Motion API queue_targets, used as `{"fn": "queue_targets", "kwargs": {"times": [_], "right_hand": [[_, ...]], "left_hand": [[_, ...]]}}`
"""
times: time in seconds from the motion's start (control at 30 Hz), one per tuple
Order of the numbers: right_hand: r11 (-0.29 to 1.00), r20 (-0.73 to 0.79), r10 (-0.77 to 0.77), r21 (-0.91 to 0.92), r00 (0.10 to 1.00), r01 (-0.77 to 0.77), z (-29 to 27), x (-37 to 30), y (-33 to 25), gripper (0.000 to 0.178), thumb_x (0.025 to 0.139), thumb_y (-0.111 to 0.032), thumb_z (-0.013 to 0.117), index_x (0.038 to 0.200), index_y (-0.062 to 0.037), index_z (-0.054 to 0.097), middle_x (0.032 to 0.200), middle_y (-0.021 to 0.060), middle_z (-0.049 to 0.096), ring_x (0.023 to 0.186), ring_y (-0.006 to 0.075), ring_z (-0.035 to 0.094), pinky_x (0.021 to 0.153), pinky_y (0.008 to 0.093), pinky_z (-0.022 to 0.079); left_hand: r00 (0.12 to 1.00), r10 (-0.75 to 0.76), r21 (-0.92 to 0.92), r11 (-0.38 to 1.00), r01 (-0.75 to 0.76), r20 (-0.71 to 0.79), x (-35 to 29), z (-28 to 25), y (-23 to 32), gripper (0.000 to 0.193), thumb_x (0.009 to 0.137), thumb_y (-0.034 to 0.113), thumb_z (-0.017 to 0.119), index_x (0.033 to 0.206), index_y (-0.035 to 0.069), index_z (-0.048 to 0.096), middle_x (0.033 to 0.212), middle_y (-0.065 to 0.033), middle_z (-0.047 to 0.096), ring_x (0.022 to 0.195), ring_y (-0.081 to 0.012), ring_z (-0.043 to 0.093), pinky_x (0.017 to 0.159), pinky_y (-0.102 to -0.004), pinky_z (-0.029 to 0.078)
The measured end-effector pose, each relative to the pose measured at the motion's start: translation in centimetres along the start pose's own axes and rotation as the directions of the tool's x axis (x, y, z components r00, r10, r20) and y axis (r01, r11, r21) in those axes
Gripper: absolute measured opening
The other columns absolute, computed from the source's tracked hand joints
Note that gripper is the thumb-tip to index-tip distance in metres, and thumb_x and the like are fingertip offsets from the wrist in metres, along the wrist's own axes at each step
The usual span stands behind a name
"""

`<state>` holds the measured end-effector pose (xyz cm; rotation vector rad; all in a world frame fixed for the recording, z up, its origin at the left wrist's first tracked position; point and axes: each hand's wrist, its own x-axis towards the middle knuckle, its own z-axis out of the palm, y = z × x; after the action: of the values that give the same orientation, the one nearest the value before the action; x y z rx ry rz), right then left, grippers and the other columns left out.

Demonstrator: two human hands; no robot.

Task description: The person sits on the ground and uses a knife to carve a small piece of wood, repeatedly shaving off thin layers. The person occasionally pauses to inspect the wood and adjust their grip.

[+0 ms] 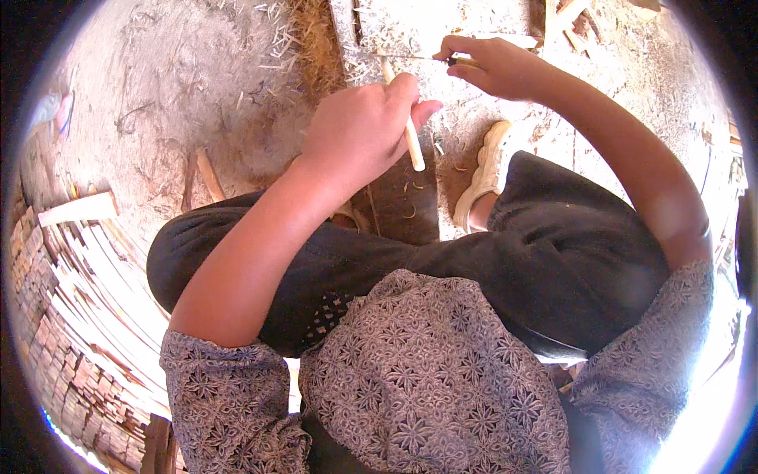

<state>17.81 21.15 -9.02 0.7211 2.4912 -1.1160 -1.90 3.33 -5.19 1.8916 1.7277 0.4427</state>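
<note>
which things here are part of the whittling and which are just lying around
In use: left hand gripping a pale wooden stick; right hand holding a thin blade; shavings.

Lying about: stacked wooden slats, straw, loose wood offcut.

1. Left hand [359,126] grips stick [405,126], ahead of the knees.
2. Right hand [493,65] holds knife [430,58], farther forward, right of the left hand; blade touches stick's far end.
3. Shoe [483,172] below right hand.
4. Stacked slats [95,276] far left.
5. Shavings [410,189] under the stick.
</note>
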Motion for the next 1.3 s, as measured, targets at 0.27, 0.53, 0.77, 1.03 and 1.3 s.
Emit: {"fn": "queue_targets", "kwargs": {"times": [0.27,0.53,0.77,1.03,1.3], "right_hand": [[0.999,-0.075,-0.047,-0.018,0.996,0.045,0.8,1.0,1.7,0.026,0.101,-0.026,0.06,0.123,-0.012,0.059,0.084,0.0139,0.07,0.076,0.0272,0.068,0.073,0.0425,0.051],[0.991,0.05,0.041,0.125,0.998,-0.047,-0.5,-1.6,-0.6,0.027,0.102,-0.027,0.06,0.124,-0.0111,0.06,0.087,0.0127,0.071,0.079,0.0201,0.067,0.074,0.0381,0.05],[0.995,-0.011,0.023,-0.092,1.0,-0.024,0.5,2.0,1.7,0.025,0.101,-0.03,0.06,0.122,-0.0164,0.059,0.088,0.0178,0.071,0.083,0.0351,0.071,0.076,0.0496,0.052],[0.973,0.201,0.183,0.104,0.962,-0.207,-2.6,-1.9,-3.7,0.028,0.102,-0.024,0.06,0.126,-0.0091,0.059,0.088,0.014,0.071,0.079,0.0238,0.067,0.075,0.0418,0.049],[0.998,0.027,0.043,0.037,0.999,-0.044,-0.1,0.3,1.1,0.026,0.101,-0.027,0.059,0.123,-0.014,0.06,0.084,0.0152,0.071,0.074,0.028,0.068,0.071,0.0437,0.051]], "left_hand": [[0.986,0.091,-0.04,0.994,-0.097,-0.141,0.1,0.3,-0.5,0.039,0.1,0.039,0.062,0.083,0.004,0.056,0.057,-0.0168,0.061,0.054,-0.0389,0.066,0.048,-0.0482,0.051],[0.985,0.087,-0.044,0.995,-0.095,-0.147,0.1,0.2,-0.5,0.039,0.099,0.04,0.064,0.085,0.003,0.057,0.059,-0.0169,0.063,0.056,-0.0391,0.066,0.049,-0.0485,0.052],[0.983,0.049,-0.091,0.994,-0.066,-0.176,0.3,0.2,-0.4,0.038,0.1,0.039,0.064,0.085,0.004,0.057,0.062,-0.0174,0.065,0.059,-0.0387,0.067,0.051,-0.0482,0.052],[0.99,0.036,-0.09,0.995,-0.049,-0.139,-0.2,0.4,-1.0,0.037,0.1,0.039,0.064,0.087,0.004,0.058,0.061,-0.0157,0.064,0.057,-0.0375,0.068,0.05,-0.047,0.052],[1.0,-0.027,-0.086,0.996,0.027,0.009,-0.5,-0.2,-0.4,0.031,0.102,0.037,0.061,0.095,0.008,0.054,0.074,-0.0193,0.067,0.073,-0.0441,0.068,0.058,-0.0533,0.05]]}}
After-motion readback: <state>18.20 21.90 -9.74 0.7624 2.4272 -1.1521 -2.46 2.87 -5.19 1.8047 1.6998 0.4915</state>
